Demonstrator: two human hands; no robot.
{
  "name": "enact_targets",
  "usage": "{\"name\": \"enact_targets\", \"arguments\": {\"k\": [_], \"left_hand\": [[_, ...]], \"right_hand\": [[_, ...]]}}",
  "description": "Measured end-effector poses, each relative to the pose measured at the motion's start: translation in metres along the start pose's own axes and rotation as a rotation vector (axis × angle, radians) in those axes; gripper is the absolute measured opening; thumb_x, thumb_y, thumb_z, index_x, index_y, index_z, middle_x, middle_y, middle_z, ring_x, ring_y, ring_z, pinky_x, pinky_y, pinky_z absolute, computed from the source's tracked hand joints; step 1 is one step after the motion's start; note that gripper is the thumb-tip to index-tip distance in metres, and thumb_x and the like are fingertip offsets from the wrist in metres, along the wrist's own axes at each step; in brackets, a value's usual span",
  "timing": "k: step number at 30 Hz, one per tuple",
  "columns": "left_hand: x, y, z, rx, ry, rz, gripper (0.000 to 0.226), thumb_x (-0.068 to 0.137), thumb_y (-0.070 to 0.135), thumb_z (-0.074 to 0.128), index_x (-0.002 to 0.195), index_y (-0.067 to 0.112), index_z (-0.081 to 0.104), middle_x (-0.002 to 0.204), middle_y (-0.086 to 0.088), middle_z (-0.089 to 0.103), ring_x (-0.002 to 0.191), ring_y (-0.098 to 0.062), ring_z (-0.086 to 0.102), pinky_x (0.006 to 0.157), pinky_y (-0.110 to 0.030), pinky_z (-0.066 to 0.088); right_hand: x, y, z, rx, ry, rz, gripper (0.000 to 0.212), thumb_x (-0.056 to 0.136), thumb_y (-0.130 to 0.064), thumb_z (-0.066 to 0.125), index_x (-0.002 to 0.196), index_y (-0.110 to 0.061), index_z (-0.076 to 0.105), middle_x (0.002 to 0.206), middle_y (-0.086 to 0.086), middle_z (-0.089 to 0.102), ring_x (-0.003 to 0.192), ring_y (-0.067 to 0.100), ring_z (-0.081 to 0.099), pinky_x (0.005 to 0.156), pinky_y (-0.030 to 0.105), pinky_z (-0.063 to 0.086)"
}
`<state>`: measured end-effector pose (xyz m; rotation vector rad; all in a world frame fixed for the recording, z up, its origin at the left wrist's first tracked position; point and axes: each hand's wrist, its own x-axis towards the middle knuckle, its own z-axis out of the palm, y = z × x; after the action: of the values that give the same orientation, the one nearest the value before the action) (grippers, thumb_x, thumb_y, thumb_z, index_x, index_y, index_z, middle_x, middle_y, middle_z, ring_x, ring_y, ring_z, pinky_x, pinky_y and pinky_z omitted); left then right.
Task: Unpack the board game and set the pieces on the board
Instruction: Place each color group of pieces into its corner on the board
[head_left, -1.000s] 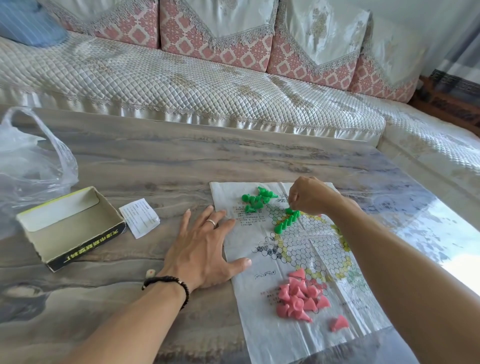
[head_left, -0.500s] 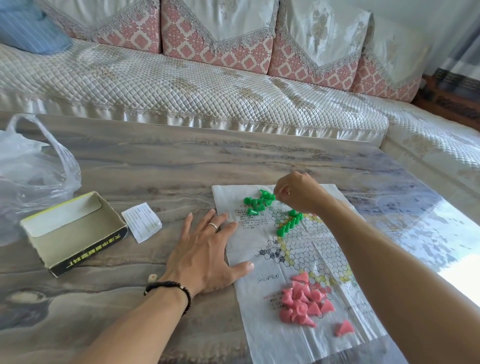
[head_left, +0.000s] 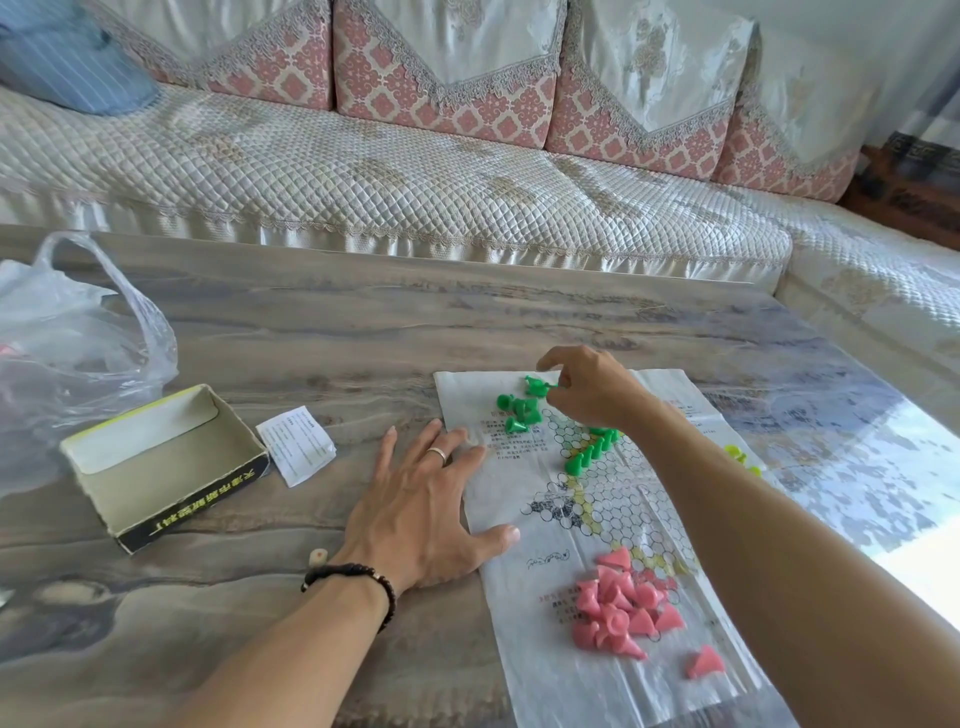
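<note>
Board (head_left: 524, 613) lies flat on the surface, pinned at its near-left edge by the left hand (head_left: 423, 512), fingers spread wide so the thin sheet can't slide. Right hand (head_left: 589, 389) reaches into the loose green pieces (head_left: 519, 410), apparently pinching one.

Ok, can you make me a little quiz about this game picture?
1. True or false: the left hand lies flat, with fingertips on the paper board.
2. What does the right hand pinch? A) a green piece B) a pink piece C) the leaflet
3. Fill in: the pink pieces lie in a heap at the board's ____ end.

Key: 1 true; 2 A; 3 near
</note>
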<state>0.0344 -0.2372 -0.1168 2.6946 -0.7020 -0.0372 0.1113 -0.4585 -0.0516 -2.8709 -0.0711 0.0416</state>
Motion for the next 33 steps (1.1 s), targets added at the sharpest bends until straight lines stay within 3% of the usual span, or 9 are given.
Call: {"name": "enact_targets", "arguments": {"k": [4, 7, 11, 14, 18, 25, 29, 31, 33], "left_hand": [[0.001, -0.001, 0.002, 0.002, -0.007, -0.008, 0.093, 0.071, 0.082, 0.039, 0.149, 0.036, 0.021, 0.160, 0.010, 0.013, 0.148, -0.013, -0.001, 0.119, -0.050, -0.005], [0.002, 0.000, 0.002, 0.000, -0.008, -0.010, 0.093, 0.070, 0.082, 0.038, 0.149, 0.036, 0.022, 0.160, 0.010, 0.014, 0.148, -0.014, -0.001, 0.119, -0.050, -0.005], [0.001, 0.000, 0.002, -0.001, -0.003, -0.008, 0.092, 0.071, 0.082, 0.038, 0.149, 0.036, 0.021, 0.160, 0.010, 0.014, 0.148, -0.013, -0.002, 0.119, -0.050, -0.005], [0.001, 0.000, 0.002, 0.007, -0.004, -0.011, 0.093, 0.070, 0.083, 0.038, 0.149, 0.037, 0.021, 0.160, 0.010, 0.013, 0.148, -0.012, -0.003, 0.119, -0.050, -0.005], [0.002, -0.001, 0.003, 0.010, 0.001, -0.009, 0.094, 0.070, 0.084, 0.036, 0.149, 0.036, 0.022, 0.160, 0.009, 0.014, 0.148, -0.013, -0.001, 0.119, -0.050, -0.004], [0.002, -0.001, 0.003, 0.016, -0.005, -0.010, 0.095, 0.070, 0.084, 0.036, 0.150, 0.035, 0.022, 0.160, 0.010, 0.014, 0.148, -0.014, -0.001, 0.119, -0.051, -0.003], [0.002, -0.001, 0.003, 0.013, -0.005, -0.009, 0.095, 0.070, 0.084, 0.036, 0.150, 0.035, 0.022, 0.161, 0.009, 0.013, 0.149, -0.014, -0.001, 0.119, -0.051, -0.004], [0.002, -0.001, 0.002, 0.013, -0.008, -0.010, 0.094, 0.070, 0.084, 0.035, 0.150, 0.035, 0.022, 0.161, 0.009, 0.013, 0.148, -0.013, -0.001, 0.119, -0.050, -0.004], [0.002, -0.001, 0.002, 0.014, -0.010, -0.010, 0.094, 0.070, 0.084, 0.036, 0.149, 0.035, 0.022, 0.160, 0.010, 0.013, 0.148, -0.013, -0.001, 0.119, -0.050, -0.004]], "right_hand": [[-0.008, 0.004, -0.016, 0.067, 0.002, 0.003, 0.024, 0.086, -0.004, 0.054, 0.101, -0.014, 0.070, 0.068, -0.011, 0.056, 0.055, 0.002, 0.050, 0.044, 0.007, 0.035], [-0.014, 0.007, -0.026, 0.142, 0.051, 0.018, 0.013, 0.084, -0.004, 0.063, 0.088, -0.013, 0.072, 0.077, -0.006, 0.066, 0.068, 0.010, 0.063, 0.054, 0.011, 0.045], [-0.023, 0.014, -0.033, 0.162, 0.074, -0.001, 0.005, 0.084, -0.007, 0.067, 0.083, -0.009, 0.072, 0.073, -0.007, 0.065, 0.064, 0.003, 0.059, 0.054, 0.008, 0.041], [-0.027, 0.019, -0.034, 0.130, 0.066, 0.021, 0.011, 0.082, -0.005, 0.067, 0.077, -0.015, 0.070, 0.069, -0.008, 0.065, 0.060, 0.001, 0.058, 0.051, 0.010, 0.042], [-0.030, 0.021, -0.032, 0.070, -0.002, 0.024, 0.017, 0.081, 0.000, 0.062, 0.082, -0.013, 0.072, 0.071, -0.006, 0.068, 0.064, 0.008, 0.067, 0.060, 0.019, 0.057], [-0.030, 0.019, -0.034, -0.025, -0.067, -0.005, 0.011, 0.085, -0.003, 0.061, 0.087, -0.010, 0.070, 0.079, -0.001, 0.071, 0.062, 0.004, 0.063, 0.052, 0.011, 0.047], [-0.032, 0.018, -0.034, -0.134, -0.080, -0.061, 0.011, 0.088, -0.011, 0.062, 0.092, -0.014, 0.071, 0.086, -0.011, 0.064, 0.077, 0.002, 0.054, 0.060, 0.008, 0.033], [-0.034, 0.019, -0.032, -0.168, -0.076, -0.057, 0.010, 0.088, -0.016, 0.064, 0.095, -0.016, 0.072, 0.087, -0.017, 0.055, 0.087, 0.004, 0.048, 0.070, 0.016, 0.033], [-0.034, 0.022, -0.028, -0.178, -0.068, -0.038, 0.010, 0.087, -0.018, 0.067, 0.095, -0.017, 0.072, 0.100, -0.008, 0.060, 0.091, 0.006, 0.047, 0.079, 0.023, 0.033]]}}
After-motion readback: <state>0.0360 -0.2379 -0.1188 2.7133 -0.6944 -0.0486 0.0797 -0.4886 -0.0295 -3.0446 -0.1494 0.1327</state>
